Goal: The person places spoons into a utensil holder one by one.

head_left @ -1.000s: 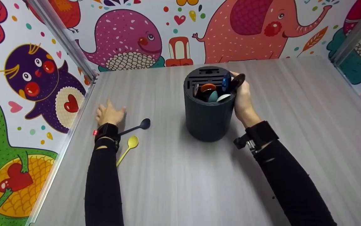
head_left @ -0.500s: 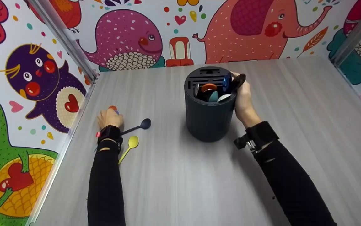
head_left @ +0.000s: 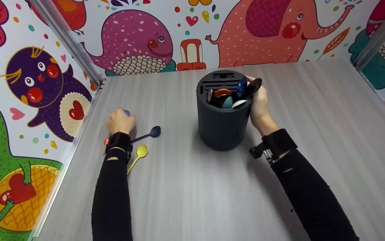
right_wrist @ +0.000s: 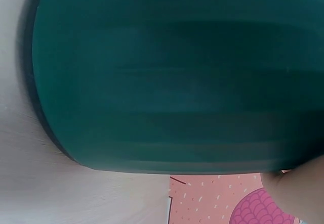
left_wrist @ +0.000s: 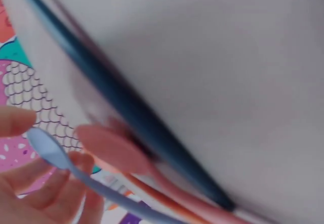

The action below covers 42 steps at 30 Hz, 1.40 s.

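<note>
At the left of the head view, the person's left hand is reaching low over the grey tabletop; in the left wrist view, its thumb and fingers are pinching the bowl of a light-blue spoon at lower left. A coral-pink spoon and an orange handle are lying close by at the bottom of that view, and a dark blue handle is running diagonally past them. Whether the fingers are holding these too, I cannot tell.

In the head view, a navy spoon and a yellow spoon are lying just to the right of the left forearm. Right of centre, a dark green utensil holder is standing upright, with several utensils sticking up inside. The right hand is gripping its right side, the fingertips partly hiding behind it. Cartoon animals are covering the walls across the top.
</note>
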Motion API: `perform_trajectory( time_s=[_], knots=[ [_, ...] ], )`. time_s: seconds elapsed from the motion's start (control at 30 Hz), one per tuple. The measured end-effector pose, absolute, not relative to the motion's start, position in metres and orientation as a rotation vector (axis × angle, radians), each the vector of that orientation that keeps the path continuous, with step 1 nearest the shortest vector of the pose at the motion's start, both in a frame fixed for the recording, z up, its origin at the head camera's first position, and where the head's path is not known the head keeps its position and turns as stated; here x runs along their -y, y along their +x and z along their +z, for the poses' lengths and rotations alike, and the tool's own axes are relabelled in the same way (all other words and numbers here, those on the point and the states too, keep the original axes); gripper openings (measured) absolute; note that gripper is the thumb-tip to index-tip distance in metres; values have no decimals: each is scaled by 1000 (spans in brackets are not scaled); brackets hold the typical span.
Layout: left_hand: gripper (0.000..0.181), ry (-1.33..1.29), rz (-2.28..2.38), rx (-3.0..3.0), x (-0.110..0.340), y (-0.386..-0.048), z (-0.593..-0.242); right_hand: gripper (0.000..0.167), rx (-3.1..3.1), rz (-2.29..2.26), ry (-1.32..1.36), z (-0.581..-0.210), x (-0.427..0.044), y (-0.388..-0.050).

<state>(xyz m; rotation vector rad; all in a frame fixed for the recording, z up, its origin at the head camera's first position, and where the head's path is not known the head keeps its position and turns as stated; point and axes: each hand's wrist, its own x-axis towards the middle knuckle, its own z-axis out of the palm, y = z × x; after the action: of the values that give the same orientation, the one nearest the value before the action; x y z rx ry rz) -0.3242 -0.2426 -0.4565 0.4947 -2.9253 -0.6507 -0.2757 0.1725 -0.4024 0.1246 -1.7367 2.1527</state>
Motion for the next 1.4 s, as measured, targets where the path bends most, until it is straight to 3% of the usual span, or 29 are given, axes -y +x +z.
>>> perform_trajectory(
  time_s=[0.13, 0.3, 0.53, 0.73, 1.1, 1.4],
  knots=[
    [54, 445, -810, 2870, 238, -329, -451, 47, 1724, 2156, 117, -402, -173, -276],
    [44, 345, -933, 2737, 229, -332, -453, 51, 1703, 2165, 132, -404, -173, -276],
    [41, 351, -910, 2722, 214, -333, -447, 41, 1694, 2188, 139, -403, -172, -277],
    [23, 295, -973, 2655, 200, -332, -437, 45, 1727, 2169, 94, -403, -173, -278],
    [28, 175, -1109, 2633, 174, -331, -419, 38, 1706, 2181, 124, -404, -173, -278],
    [35, -35, -1381, 2458, 138, -321, -402, 44, 1694, 2173, 125, -404, -171, -278]
  ],
)
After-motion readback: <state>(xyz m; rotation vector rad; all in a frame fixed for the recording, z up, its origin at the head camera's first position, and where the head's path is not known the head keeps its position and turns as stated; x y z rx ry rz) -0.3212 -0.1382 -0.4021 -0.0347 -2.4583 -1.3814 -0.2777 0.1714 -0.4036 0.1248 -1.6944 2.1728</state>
